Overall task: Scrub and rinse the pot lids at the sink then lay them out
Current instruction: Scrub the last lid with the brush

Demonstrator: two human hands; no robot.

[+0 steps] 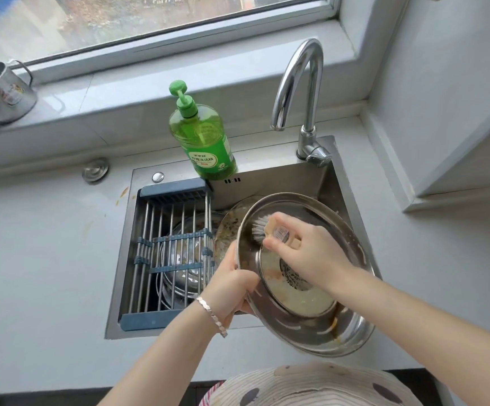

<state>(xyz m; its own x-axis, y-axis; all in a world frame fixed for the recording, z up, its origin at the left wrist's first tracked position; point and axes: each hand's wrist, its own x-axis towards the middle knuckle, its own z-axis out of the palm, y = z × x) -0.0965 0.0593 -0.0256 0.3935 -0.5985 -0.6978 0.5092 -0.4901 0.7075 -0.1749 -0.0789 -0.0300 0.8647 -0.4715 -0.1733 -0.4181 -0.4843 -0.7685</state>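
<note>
A large steel pot lid (319,326) with a glass centre is tilted over the right half of the sink (334,177), its underside facing me. My left hand (232,285) grips its left rim. My right hand (302,250) holds a scrubbing brush (262,228), with the white bristles pressed on the lid's upper inner rim. Behind it a second, greasy lid (227,230) leans in the basin. More steel lids (179,259) lie under the rack.
A wire drain rack (173,244) with blue ends spans the sink's left half. A green dish soap bottle (204,139) stands on the back rim beside the chrome faucet (302,92). A metal mug (0,92) sits on the windowsill. Grey counter (47,259) surrounds the sink.
</note>
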